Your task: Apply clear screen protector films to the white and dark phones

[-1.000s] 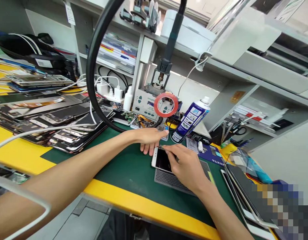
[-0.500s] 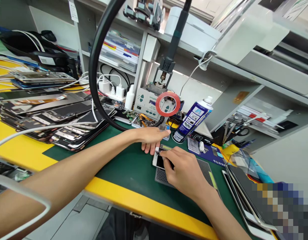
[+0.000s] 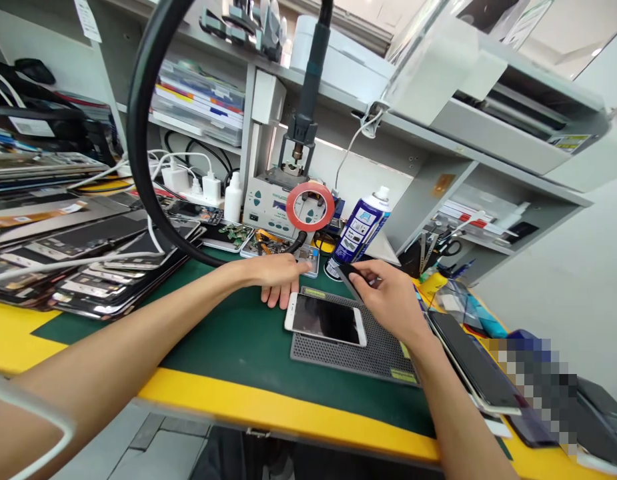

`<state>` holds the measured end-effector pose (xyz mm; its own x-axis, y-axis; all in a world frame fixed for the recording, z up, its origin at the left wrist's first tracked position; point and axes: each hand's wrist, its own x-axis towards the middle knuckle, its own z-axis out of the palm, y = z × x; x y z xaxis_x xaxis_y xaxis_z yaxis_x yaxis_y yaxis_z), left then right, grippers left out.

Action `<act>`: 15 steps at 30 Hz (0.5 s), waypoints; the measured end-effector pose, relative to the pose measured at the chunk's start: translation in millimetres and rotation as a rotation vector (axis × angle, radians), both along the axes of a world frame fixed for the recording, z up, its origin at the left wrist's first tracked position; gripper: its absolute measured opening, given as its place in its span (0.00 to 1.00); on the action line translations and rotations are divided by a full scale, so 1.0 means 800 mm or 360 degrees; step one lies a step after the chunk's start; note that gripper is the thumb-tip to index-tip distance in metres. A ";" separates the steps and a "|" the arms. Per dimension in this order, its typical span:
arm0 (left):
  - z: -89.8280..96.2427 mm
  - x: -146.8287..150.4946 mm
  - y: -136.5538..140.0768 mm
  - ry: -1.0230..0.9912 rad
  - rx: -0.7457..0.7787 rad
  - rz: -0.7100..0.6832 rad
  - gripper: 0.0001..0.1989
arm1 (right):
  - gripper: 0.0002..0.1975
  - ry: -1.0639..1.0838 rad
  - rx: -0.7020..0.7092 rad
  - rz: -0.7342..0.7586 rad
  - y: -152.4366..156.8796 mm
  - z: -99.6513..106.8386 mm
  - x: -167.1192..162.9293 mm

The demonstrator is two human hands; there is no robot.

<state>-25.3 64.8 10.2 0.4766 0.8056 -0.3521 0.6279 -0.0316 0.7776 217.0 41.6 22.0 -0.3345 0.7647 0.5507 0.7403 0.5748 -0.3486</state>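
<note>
A white-framed smartphone [image 3: 325,319] with a dark screen lies face up on a grey perforated mat [image 3: 333,353]. My left hand [image 3: 278,277] rests by the phone's left end with its fingers stretched out and nothing in them. Above the phone's right end, my right hand [image 3: 393,300] pinches a thin dark strip [image 3: 349,277] between thumb and fingers. The strip is apart from the phone; its exact kind cannot be told.
Behind the hands stand a blue spray can [image 3: 361,227], a roll of red tape [image 3: 311,207] and a white bottle [image 3: 233,198]. Stacked phone screens [image 3: 103,260] spread at the left. More flat panels [image 3: 473,360] lie at the right. A thick black hose [image 3: 138,133] loops in front.
My right hand has lifted off the phone and moved up and right with the dark strip, uncovering the screen. The left hand stays beside the phone. The view has shifted to the right.
</note>
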 end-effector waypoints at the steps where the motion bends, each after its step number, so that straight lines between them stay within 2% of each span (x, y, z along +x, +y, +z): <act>1: 0.001 -0.001 -0.001 0.0025 0.0021 -0.0049 0.32 | 0.06 0.0009 -0.0001 -0.0011 -0.001 0.004 0.003; 5: 0.003 -0.007 -0.004 0.0082 0.0117 -0.0244 0.17 | 0.07 -0.0126 -0.0087 0.0213 -0.023 0.010 -0.008; 9: 0.001 -0.011 -0.002 0.0060 0.0092 -0.0302 0.13 | 0.11 -0.0488 -0.0102 0.0433 -0.049 0.000 -0.030; 12: -0.001 -0.012 0.000 0.0057 0.0079 -0.0308 0.13 | 0.12 -0.0775 -0.0034 0.0332 -0.055 -0.005 -0.038; 15: -0.002 -0.012 0.001 0.0061 0.0083 -0.0315 0.13 | 0.12 -0.0888 -0.0026 0.0181 -0.051 -0.003 -0.038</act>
<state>-34.9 65.4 8.8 0.6144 0.7151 -0.3333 0.6344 -0.1966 0.7476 186.7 0.9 19.9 -0.6521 0.7139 0.2553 0.7486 0.6595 0.0683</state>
